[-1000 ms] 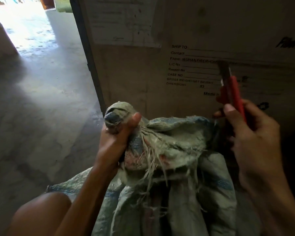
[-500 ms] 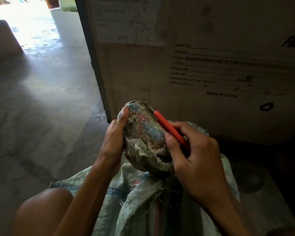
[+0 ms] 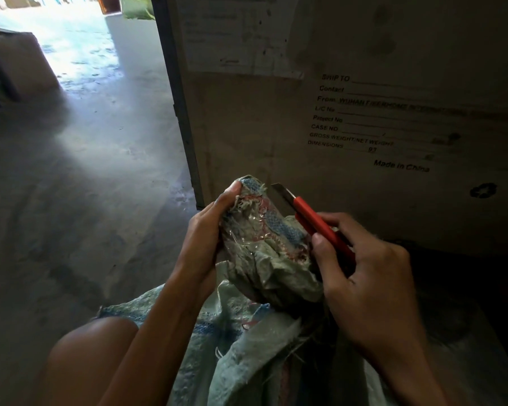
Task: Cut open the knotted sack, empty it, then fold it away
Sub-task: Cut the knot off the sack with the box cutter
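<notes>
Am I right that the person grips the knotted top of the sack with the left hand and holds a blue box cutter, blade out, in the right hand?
Not quite: the box cutter is red, not blue, as the head view shows. The rest holds: the left hand grips the knotted top of the sack, and the right hand holds the cutter with its blade out.

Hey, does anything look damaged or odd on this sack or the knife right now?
The sack's knot is frayed, with loose white threads near the left hand. The knife in the right hand has its blade out beside the knot. Nothing has spilled.
</notes>
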